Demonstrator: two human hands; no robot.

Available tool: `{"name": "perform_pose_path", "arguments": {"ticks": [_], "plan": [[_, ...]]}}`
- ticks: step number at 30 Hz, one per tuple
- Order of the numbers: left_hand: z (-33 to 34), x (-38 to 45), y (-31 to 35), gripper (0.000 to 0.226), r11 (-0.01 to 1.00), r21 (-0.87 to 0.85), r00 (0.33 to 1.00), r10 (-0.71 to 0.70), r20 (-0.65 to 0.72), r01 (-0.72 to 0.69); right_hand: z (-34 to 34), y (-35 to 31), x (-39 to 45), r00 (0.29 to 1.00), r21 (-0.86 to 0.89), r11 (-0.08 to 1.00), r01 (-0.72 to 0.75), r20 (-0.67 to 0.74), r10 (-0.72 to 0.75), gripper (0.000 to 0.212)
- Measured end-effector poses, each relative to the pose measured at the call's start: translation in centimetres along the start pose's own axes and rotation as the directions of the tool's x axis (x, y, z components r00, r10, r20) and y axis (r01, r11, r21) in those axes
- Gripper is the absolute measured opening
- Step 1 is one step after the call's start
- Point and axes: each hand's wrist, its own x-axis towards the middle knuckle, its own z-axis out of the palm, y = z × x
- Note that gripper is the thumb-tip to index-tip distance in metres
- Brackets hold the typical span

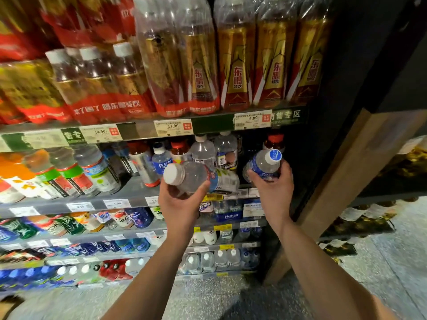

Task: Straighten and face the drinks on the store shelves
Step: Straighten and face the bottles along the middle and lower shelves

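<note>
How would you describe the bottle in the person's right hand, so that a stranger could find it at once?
Find the shelf rail with the price tags 17.90 and 4.89; just below its right end, the right hand grips a clear bottle. Unlike the white-capped bottle lying sideways in the left hand, it has a blue label and a white cap ringed in blue.

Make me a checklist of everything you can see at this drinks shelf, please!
Surface: grey metal shelf with price tags along its edge.
Job's things: clear bottle with white cap, tilted on its side in the left hand; blue-label bottle, tilted, in the right hand. Both are off the shelf.
Clutter: gold wrapped bottle packs above; orange bottles at left; mixed drinks on lower shelves.
Hands: left hand fingers curl round the clear bottle; right hand grips the blue-label bottle.
Cables: nothing seen.
Surroundings: wooden post at right; speckled floor.
</note>
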Motion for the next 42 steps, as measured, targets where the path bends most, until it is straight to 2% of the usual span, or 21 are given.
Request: {"name": "perform_pose_path", "arguments": {"ticks": [5, 9, 16, 25, 29, 33, 36, 39, 42], "plan": [[-2.5, 1.1, 0.3, 0.06, 0.999, -0.029, 0.998, 0.011, -0.069, -0.013, 2.5, 0.8, 0.7, 1.0, -0.146, 0.989, -0.005, -0.031, 0.001, 0.073], [-4.0, 1.9, 0.3, 0.061, 0.999, -0.043, 0.992, 0.016, -0.122, -0.022, 4.2, 0.9, 0.8, 0.997, -0.225, 0.973, 0.055, -0.035, -0.064, 0.065], [-5.8, 2.9, -0.1, 0.061, 0.999, -0.037, 0.987, -0.027, -0.158, 0.021, 5.7, 1.4, 2.1, 0.984, -0.384, 0.917, 0.108, -0.087, -0.152, 0.069], [-6.0, 3.3, 0.0, 0.063, 1.0, 0.002, 0.991, -0.016, -0.13, 0.016, 5.8, 1.3, 1.1, 0.981, -0.439, 0.894, 0.092, -0.116, -0.158, 0.068], [-5.7, 3.1, 0.0, 0.062, 1.0, 0.004, 0.992, -0.026, -0.124, 0.026, 5.0, 1.4, 1.2, 0.983, -0.396, 0.912, 0.109, -0.095, -0.159, 0.058], [-5.2, 2.9, 0.0, 0.062, 1.0, 0.017, 0.993, -0.021, -0.12, 0.024, 3.3, 1.3, 1.0, 0.957, -0.339, 0.936, 0.099, -0.224, -0.182, 0.054], [-4.8, 2.7, 0.0, 0.062, 0.999, 0.035, 0.992, -0.014, -0.127, 0.018, 2.7, 1.6, 2.0, 0.964, -0.294, 0.955, 0.04, -0.242, -0.115, 0.068], [-4.7, 2.4, -0.2, 0.063, 0.998, 0.05, 0.991, -0.02, -0.13, 0.027, 2.2, 2.0, 3.4, 0.987, -0.227, 0.97, -0.089, -0.15, 0.056, 0.085], [-4.4, 2.0, -0.4, 0.063, 0.998, 0.056, 0.991, -0.023, -0.129, 0.031, 1.4, 2.7, 4.6, 0.988, -0.203, 0.967, -0.152, -0.063, 0.143, 0.086]]}}
